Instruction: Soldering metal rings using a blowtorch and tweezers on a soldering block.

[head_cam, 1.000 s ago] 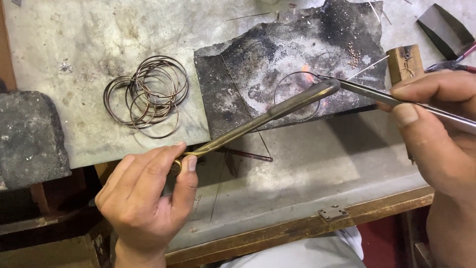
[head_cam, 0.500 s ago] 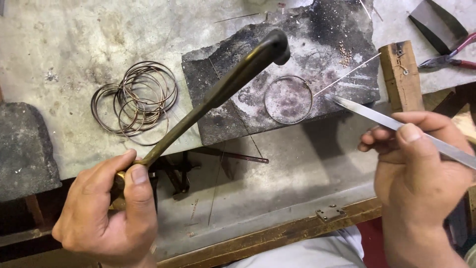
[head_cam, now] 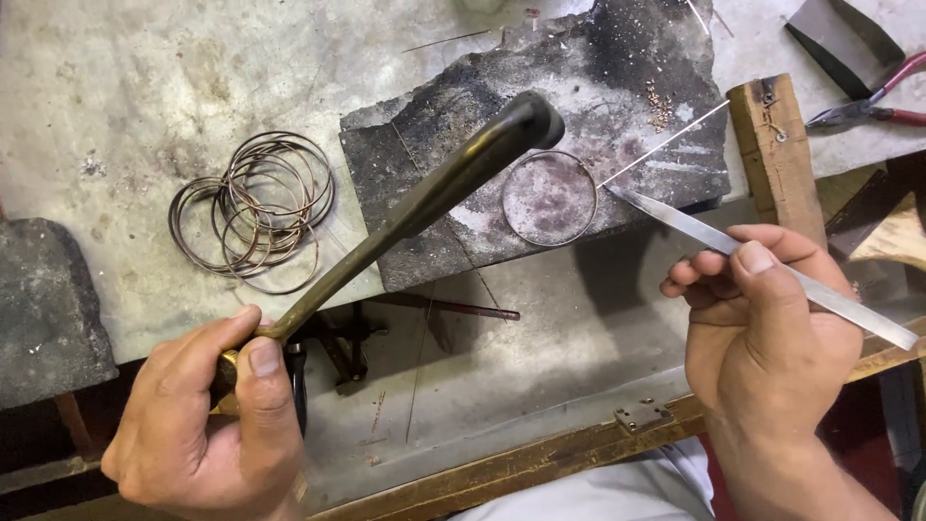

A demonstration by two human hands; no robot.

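1. At a worn bench, the left hand (head_cam: 207, 420) is clamped around the grip of a brass torch (head_cam: 424, 193), whose dark nozzle hangs over the charred block (head_cam: 453, 125) at centre.
2. The right hand (head_cam: 772, 333) pinches steel tweezers (head_cam: 694, 224) between thumb and fingers; the tips sit just right of a wire ring (head_cam: 550, 198) lying flat on the block, whether touching cannot be told.
3. A thin wire (head_cam: 666, 143) slants from the ring's right edge toward a wooden peg (head_cam: 772, 145).
4. No flame shows at the nozzle.
5. Doing this well likely means holding the tweezers light and steady at the ring's joint, so the ring stays flat.
6. Heat should probably sweep evenly, not dwell on thin wire.
7. A heap of finished rings (head_cam: 256, 212) lies to the left, well apart; pliers (head_cam: 858, 101) rest far right.
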